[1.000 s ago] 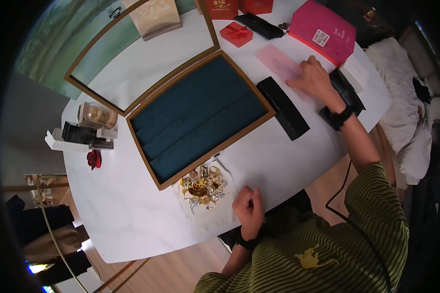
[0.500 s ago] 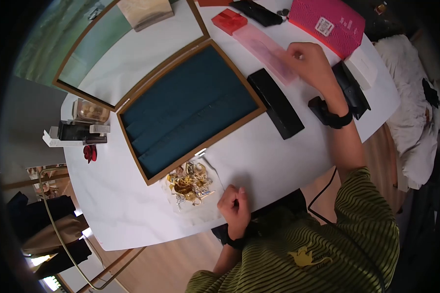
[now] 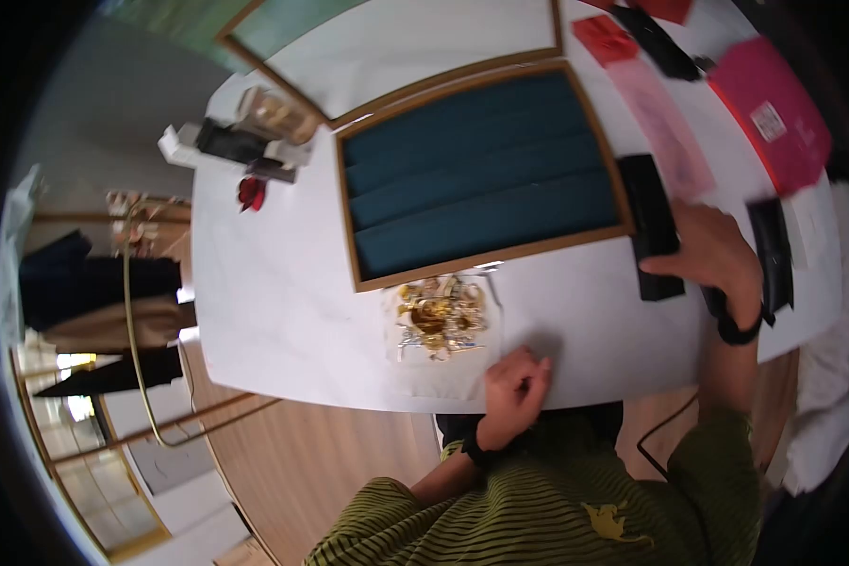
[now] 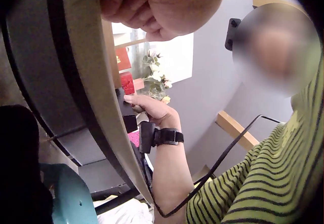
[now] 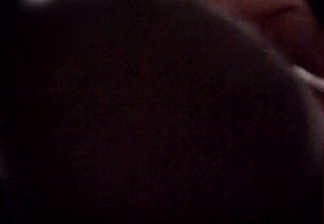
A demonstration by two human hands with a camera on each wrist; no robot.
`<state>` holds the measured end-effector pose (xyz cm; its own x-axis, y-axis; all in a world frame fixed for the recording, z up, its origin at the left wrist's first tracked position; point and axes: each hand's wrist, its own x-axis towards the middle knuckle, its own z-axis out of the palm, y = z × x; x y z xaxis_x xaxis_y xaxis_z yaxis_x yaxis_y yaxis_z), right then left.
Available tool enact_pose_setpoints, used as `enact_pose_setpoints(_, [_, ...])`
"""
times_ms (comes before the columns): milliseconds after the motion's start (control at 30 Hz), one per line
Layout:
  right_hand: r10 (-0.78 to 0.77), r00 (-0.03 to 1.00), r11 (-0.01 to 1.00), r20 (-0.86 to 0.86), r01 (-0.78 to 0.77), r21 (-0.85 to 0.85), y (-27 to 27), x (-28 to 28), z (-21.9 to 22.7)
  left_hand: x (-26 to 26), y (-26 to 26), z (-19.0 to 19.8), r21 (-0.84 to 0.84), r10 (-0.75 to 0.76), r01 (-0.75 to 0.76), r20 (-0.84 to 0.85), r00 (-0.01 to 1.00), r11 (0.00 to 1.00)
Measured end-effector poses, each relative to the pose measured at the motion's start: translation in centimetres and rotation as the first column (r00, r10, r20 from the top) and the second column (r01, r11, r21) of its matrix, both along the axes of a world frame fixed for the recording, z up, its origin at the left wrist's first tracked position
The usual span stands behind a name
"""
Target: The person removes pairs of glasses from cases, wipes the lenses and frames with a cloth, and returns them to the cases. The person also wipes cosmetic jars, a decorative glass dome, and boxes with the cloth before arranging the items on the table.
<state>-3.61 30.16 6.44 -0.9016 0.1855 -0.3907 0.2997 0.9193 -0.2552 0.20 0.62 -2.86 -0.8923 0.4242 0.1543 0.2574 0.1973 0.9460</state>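
My left hand rests loosely curled at the table's near edge, holding nothing; its bent fingers fill the top of the left wrist view. To its upper left, a heap of gold and silver jewelry lies on a white cloth. My right hand is at the right side of a long black box, with its thumb stretched over the box's near part; the other fingertips are partly hidden. Left of that box, a wooden display case with a dark teal lining stands open. The right wrist view is almost wholly dark.
Beyond the right hand are a pink translucent strip, a red box, a magenta bag and a black case. Small boxes and a red flower-like item stand at the table's left.
My right hand has left the pink strip and come nearer, to the black box, with its thumb over it. The left hand stays loosely curled. The head view has turned left.
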Motion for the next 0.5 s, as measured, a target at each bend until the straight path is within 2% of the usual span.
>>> enact_pose_setpoints(100, [-0.053,0.999,0.995,0.005,0.052,0.090,-1.1,-0.5,0.3,0.0,-0.1,0.8,-0.031,0.003,0.001,0.125,0.992,1.000])
enact_pose_setpoints(300, [0.000,0.993,0.983,-0.116,0.021,0.182,-0.6,-0.4,-0.8,-0.2,-0.1,0.5,0.026,-0.005,0.004,0.034,0.999,1.000])
enact_pose_setpoints(367, [-0.053,0.997,0.980,-0.063,0.064,0.186,-0.9,-0.8,-0.7,0.0,0.1,0.4,0.031,0.005,-0.006,0.057,0.998,0.999])
enact_pose_setpoints(400, [-0.060,0.994,0.981,-0.096,0.076,0.177,-0.9,-0.8,-0.7,0.0,0.1,0.4,0.023,-0.003,0.002,0.062,0.998,1.000])
enact_pose_setpoints(433, [-0.084,0.996,0.981,-0.030,0.088,0.175,-0.9,-0.9,-0.3,-0.1,0.1,0.4,0.010,-0.008,0.007,0.064,0.998,1.000])
enact_pose_setpoints(500, [-0.086,0.995,0.982,-0.044,0.092,0.163,-0.4,-0.7,-0.6,-0.1,-0.1,0.4,0.001,-0.023,0.023,0.071,0.997,1.000])
